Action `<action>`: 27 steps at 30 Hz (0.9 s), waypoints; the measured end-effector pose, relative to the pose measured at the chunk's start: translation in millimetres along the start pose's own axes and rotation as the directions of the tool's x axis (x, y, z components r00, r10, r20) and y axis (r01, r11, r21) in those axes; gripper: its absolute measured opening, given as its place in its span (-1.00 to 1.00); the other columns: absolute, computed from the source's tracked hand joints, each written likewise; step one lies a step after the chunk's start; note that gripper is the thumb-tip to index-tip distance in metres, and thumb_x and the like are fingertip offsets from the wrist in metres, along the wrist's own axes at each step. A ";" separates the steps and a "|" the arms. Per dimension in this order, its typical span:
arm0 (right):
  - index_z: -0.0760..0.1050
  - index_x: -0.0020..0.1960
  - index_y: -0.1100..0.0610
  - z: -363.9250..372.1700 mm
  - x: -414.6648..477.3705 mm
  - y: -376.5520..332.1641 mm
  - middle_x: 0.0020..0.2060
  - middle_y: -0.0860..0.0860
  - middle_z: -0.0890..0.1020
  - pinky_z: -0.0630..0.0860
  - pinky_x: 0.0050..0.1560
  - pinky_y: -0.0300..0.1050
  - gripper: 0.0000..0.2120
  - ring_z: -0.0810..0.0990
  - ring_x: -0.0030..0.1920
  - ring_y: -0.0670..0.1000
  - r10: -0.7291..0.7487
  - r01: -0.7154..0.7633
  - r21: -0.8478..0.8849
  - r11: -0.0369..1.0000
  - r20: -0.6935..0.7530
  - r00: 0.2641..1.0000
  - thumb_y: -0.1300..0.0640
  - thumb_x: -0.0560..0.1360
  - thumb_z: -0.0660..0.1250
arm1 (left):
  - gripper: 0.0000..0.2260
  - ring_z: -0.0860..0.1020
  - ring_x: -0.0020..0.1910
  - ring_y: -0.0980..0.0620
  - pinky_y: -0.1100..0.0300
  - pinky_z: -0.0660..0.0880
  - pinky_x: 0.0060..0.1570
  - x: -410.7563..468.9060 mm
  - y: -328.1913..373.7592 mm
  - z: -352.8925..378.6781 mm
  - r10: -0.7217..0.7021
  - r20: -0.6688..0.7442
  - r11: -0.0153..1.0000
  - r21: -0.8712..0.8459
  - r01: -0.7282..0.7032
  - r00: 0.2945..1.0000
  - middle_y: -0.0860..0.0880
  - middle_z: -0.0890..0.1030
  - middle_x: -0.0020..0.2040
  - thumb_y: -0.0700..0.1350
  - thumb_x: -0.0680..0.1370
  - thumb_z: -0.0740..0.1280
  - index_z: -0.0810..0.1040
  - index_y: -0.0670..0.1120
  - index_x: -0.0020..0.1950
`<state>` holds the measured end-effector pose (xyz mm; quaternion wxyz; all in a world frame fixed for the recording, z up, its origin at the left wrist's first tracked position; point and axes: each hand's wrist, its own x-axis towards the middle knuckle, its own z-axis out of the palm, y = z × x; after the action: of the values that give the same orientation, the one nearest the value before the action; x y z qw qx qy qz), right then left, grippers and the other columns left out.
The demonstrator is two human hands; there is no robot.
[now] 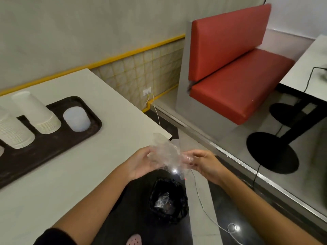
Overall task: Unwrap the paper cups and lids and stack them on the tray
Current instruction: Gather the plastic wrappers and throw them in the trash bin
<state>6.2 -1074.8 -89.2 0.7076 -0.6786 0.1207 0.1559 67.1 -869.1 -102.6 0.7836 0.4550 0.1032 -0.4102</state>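
Above the bin (168, 200), we pinch the plastic wrap (165, 153) between left hand (141, 161) and right hand (203, 163), directly overhead.

Dim, even indoor light with only soft shadows. White glare spots shine on the glossy dark floor (223, 206), one seen through the wrap (163, 152). The wide lens bows the bench (70, 167) edge and wall trim (134, 52). The right edge smears into blur.

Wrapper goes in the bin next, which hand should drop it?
Left, probably. The left hand grips the bulk of the clear wrapper, the right hand only pinches its end, and the black-lined bin sits below, roughly between them.
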 end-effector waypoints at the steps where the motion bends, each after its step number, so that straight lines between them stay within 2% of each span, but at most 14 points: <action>1: 0.61 -0.07 0.21 -2.0 0.4 5.1 -0.07 0.09 0.65 0.60 -0.07 -0.19 -0.79 0.63 -0.07 0.05 -0.015 0.014 -0.062 0.998 -0.016 1.000 0.39 0.51 0.23 | -0.67 0.64 -0.08 -0.16 0.03 0.61 -0.18 1.3 -3.6 -3.8 -0.068 0.004 0.993 -0.095 0.068 0.998 -0.24 0.59 0.08 -0.11 0.49 0.21 0.47 -0.23 0.20; 3: 0.63 -0.09 0.25 -5.9 2.4 16.0 -0.06 0.06 0.63 0.60 -0.03 -0.17 -0.73 0.61 -0.05 0.02 -0.047 0.041 -0.220 0.975 -0.022 0.999 0.48 0.48 0.20 | -0.53 0.61 -0.01 -0.27 -0.10 0.61 -0.14 4.7 -10.7 -9.8 -0.203 -0.016 0.971 -0.134 0.199 0.979 -0.30 0.54 0.15 0.07 0.45 0.24 0.44 -0.22 0.23; 5: 0.63 -0.07 0.29 -7.3 4.3 27.1 -0.04 0.06 0.58 0.57 0.00 -0.23 -0.70 0.57 -0.07 -0.04 -0.048 0.036 -0.403 0.915 -0.018 0.999 0.54 0.43 0.18 | -0.48 0.59 0.06 -0.27 -0.10 0.60 -0.08 7.5 -21.3 -13.5 -0.286 -0.043 0.957 0.028 0.288 0.957 -0.32 0.51 0.19 0.18 0.44 0.32 0.43 -0.16 0.23; 8: 0.64 -0.08 0.29 -4.6 7.5 45.9 0.01 0.12 0.53 0.54 0.05 -0.23 -0.69 0.54 -0.01 0.02 -0.049 0.019 -0.577 0.817 -0.037 0.998 0.52 0.42 0.18 | -0.48 0.63 -0.01 -0.17 0.04 0.62 -0.11 16.0 -40.7 -17.0 -0.264 -0.111 0.920 0.269 0.284 0.958 -0.29 0.52 0.17 -0.09 0.40 0.44 0.37 -0.16 0.29; 10: 0.65 -0.06 0.25 -0.1 8.4 59.0 0.00 0.08 0.53 0.52 0.09 -0.20 -0.75 0.53 0.01 0.03 -0.018 -0.032 -0.585 0.811 -0.078 0.997 0.44 0.46 0.22 | -0.58 0.61 -0.05 -0.09 0.13 0.62 -0.18 22.9 -53.5 -18.9 -0.157 -0.192 0.898 0.380 0.221 0.969 -0.23 0.52 0.16 -0.29 0.43 0.42 0.39 -0.15 0.24; 11: 0.64 -0.04 0.23 3.2 8.4 65.1 -0.03 0.05 0.55 0.52 0.09 -0.20 -0.79 0.55 0.01 0.01 0.015 -0.071 -0.532 0.844 -0.110 0.994 0.38 0.48 0.25 | -0.66 0.59 -0.08 -0.04 0.21 0.61 -0.21 26.6 -60.4 -21.1 -0.050 -0.235 0.850 0.500 0.165 0.971 -0.20 0.51 0.13 -0.35 0.44 0.38 0.41 -0.13 0.16; 13: 0.61 0.01 0.20 11.6 10.7 77.5 -0.05 0.05 0.61 0.56 0.09 -0.14 -0.84 0.59 0.01 0.03 0.116 -0.170 -0.303 0.938 -0.189 0.975 0.30 0.50 0.29 | -0.74 0.52 -0.13 0.05 0.45 0.48 -0.26 31.5 -73.3 -23.2 0.238 -0.238 0.583 0.810 0.057 0.942 -0.07 0.50 0.00 -0.39 0.45 0.31 0.42 -0.08 0.00; 14: 0.60 0.02 0.21 16.2 12.8 83.7 -0.05 0.08 0.62 0.58 0.05 -0.13 -0.85 0.60 0.01 0.04 0.176 -0.221 -0.175 0.959 -0.241 0.954 0.29 0.49 0.29 | -0.74 0.50 -0.10 0.07 0.53 0.42 -0.24 32.2 -79.3 -23.1 0.344 -0.176 0.464 0.886 -0.004 0.922 -0.01 0.49 -0.04 -0.40 0.45 0.28 0.41 -0.06 -0.03; 16: 0.58 0.04 0.24 23.8 18.1 94.9 -0.06 0.13 0.62 0.59 -0.05 -0.18 -0.84 0.61 -0.04 0.05 0.270 -0.280 0.020 0.960 -0.337 0.902 0.32 0.48 0.30 | -0.73 0.47 0.03 0.08 0.53 0.36 -0.08 35.3 -90.8 -24.0 0.399 -0.059 0.367 0.925 -0.101 0.915 0.02 0.47 0.02 -0.39 0.46 0.27 0.44 -0.04 0.02; 19: 0.54 0.07 0.25 29.9 27.6 108.9 -0.03 0.16 0.61 0.59 -0.02 -0.13 -0.83 0.61 -0.03 0.08 0.369 -0.311 0.207 0.928 -0.389 0.844 0.26 0.51 0.26 | -0.64 0.41 0.19 0.10 0.31 0.36 0.12 43.3 -100.0 -29.5 0.242 0.023 0.375 0.920 -0.115 0.970 0.05 0.43 0.21 -0.24 0.47 0.33 0.44 -0.01 0.25; 22: 0.50 0.12 0.31 30.3 40.0 126.2 -0.12 0.15 0.59 0.56 -0.14 -0.14 -0.76 0.59 -0.14 0.06 0.460 -0.311 0.431 0.847 -0.303 0.834 0.20 0.54 0.21 | -0.49 0.30 0.29 0.17 0.30 0.28 0.22 50.2 -103.6 -36.6 0.096 0.063 0.405 0.909 -0.097 0.993 0.12 0.33 0.30 -0.13 0.46 0.39 0.33 0.04 0.38; 24: 0.47 0.16 0.32 29.9 50.4 144.7 -0.09 0.21 0.59 0.56 -0.13 -0.09 -0.68 0.60 -0.12 0.11 0.489 -0.330 0.473 0.817 -0.264 0.831 0.12 0.51 0.29 | -0.46 0.26 0.26 0.20 0.32 0.24 0.22 56.0 -111.7 -43.8 0.000 0.060 0.414 0.908 -0.054 0.998 0.16 0.27 0.25 -0.12 0.49 0.37 0.26 0.04 0.42; 25: 0.48 0.17 0.31 30.4 56.1 154.3 -0.03 0.24 0.60 0.57 -0.06 -0.02 -0.64 0.61 -0.05 0.16 0.498 -0.342 0.476 0.810 -0.250 0.831 0.10 0.48 0.35 | -0.46 0.27 0.26 0.19 0.32 0.24 0.21 60.3 -116.2 -48.4 -0.038 0.038 0.457 0.889 -0.017 0.999 0.15 0.27 0.23 -0.12 0.51 0.34 0.22 0.06 0.44; 27: 0.49 0.14 0.27 32.4 68.5 177.2 0.06 0.26 0.60 0.54 0.08 0.07 -0.64 0.60 0.07 0.22 0.521 -0.381 0.456 0.804 -0.232 0.821 0.12 0.42 0.43 | -0.46 0.32 0.31 0.10 0.21 0.25 0.29 74.2 -128.9 -61.9 -0.101 -0.047 0.606 0.789 0.099 0.994 0.08 0.34 0.28 -0.09 0.54 0.28 0.13 0.12 0.46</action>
<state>-0.1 -1033.1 -277.2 0.7365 -0.4908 0.4320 0.1731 32.9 -892.6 -258.2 0.4792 0.7466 -0.0636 -0.4571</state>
